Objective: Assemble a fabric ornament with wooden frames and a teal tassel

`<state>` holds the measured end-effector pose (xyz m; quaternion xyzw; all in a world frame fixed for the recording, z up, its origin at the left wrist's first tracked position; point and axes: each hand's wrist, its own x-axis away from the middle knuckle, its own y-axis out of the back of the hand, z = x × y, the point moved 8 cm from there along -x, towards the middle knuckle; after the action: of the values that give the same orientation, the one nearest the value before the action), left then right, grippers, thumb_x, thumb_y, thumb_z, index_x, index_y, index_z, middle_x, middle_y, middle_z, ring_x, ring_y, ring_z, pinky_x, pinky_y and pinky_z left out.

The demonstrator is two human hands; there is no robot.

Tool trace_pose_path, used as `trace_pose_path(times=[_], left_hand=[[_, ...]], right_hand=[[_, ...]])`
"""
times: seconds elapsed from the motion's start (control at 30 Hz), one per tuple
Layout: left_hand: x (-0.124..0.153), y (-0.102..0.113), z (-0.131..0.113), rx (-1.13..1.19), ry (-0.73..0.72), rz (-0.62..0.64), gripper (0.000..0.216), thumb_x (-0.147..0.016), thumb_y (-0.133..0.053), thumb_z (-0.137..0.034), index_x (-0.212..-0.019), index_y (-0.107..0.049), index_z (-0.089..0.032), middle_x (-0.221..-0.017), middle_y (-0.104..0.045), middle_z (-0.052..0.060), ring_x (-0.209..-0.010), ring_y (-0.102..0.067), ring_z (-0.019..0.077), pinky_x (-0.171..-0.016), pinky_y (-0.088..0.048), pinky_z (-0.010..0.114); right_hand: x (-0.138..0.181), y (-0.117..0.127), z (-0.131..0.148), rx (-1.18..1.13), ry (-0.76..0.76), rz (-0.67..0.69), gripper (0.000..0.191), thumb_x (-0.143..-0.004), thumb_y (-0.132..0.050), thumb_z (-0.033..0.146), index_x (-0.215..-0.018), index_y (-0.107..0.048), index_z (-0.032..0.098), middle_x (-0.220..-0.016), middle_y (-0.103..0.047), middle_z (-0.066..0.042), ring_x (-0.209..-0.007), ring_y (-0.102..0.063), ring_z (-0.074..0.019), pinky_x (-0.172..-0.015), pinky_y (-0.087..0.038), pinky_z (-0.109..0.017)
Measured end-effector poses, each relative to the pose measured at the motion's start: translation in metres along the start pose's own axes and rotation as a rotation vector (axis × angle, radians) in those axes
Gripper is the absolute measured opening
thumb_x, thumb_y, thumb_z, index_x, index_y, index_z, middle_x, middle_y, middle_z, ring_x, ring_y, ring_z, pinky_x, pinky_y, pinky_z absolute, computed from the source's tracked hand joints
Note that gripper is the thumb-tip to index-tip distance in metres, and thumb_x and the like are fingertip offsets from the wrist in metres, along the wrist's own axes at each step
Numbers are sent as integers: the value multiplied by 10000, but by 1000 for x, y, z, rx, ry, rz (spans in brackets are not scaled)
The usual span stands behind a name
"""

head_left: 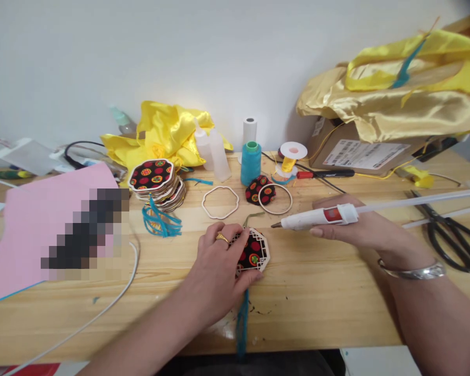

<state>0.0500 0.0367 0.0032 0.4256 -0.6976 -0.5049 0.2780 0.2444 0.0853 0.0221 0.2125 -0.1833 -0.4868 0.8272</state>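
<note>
Pale wood of the bench [329, 292] under everything, and near its front middle a small hexagonal ornament [255, 251]: black cloth with red and yellow roundels, set in a light wooden lattice frame. Pinned flat there by the left hand [218, 267], grip narrow, fingertips and thumb pressing its near-left edge, a teal tassel [242, 319] trailing from under the palm toward the bench edge. Just to the right, a white glue pen [317, 218] held level in the right hand [358, 228], grip closed round the barrel, a clear glue stick [419, 200] running out behind it, the dark nozzle pointing left and poised near the ornament's upper right corner but apart from it. By the look of things, a gluing step in hand, with nozzle not yet on the piece. Called for next, as a judgement: lowering the tip onto the frame's rim without shifting the ornament, keeping the pressing fingers clear of the hot end and the tassel out of the glue. Behind, a stack of finished pieces [156, 181], an empty lobed frame [220, 202], a round ring [276, 199] and a teal thread cone [251, 163]; scissors [448, 237] well off to the right.
</note>
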Motion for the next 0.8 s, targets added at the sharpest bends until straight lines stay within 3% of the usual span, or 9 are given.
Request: trace_pose_path(times=[0.3,0.43,0.57,0.8], left_hand=[[5,10,5,90,47,-57,627,-809,-580,-431,-1341,-403,-150,-1349,-416,147,-1216,-317,321,-1012,-313,517],[12,23,22,129,146,-123,590,-831,-582,-348,-1354,-351,-206,-1284,-515,97,-1186,-346,276,-1009,-327,482],[17,17,28,200,182,-90,685,-774,-655,-313,-1370,-322,-254,-1237,-578,65,-1159,-367,268,-998,-337,480],[16,7,21,184,151,-59,778,-733,-697,-362,-1396,-304,-260,-1188,-611,77,-1163,-360,292,-979,-327,503]], right_hand=[[1,1,1,57,95,-6,299,-751,-676,395,-614,-496,199,-569,-439,42,-514,-392,-103,-456,-298,-250],[1,5,5,56,94,-23,290,-760,-662,428,-635,-536,199,-596,-486,21,-542,-426,-123,-487,-325,-270],[2,8,11,27,141,-42,259,-758,-658,454,-727,-614,200,-725,-601,-23,-673,-531,-176,-580,-406,-303],[1,8,9,-14,153,-50,263,-728,-684,471,-709,-629,214,-735,-626,-27,-694,-557,-197,-617,-445,-327]])
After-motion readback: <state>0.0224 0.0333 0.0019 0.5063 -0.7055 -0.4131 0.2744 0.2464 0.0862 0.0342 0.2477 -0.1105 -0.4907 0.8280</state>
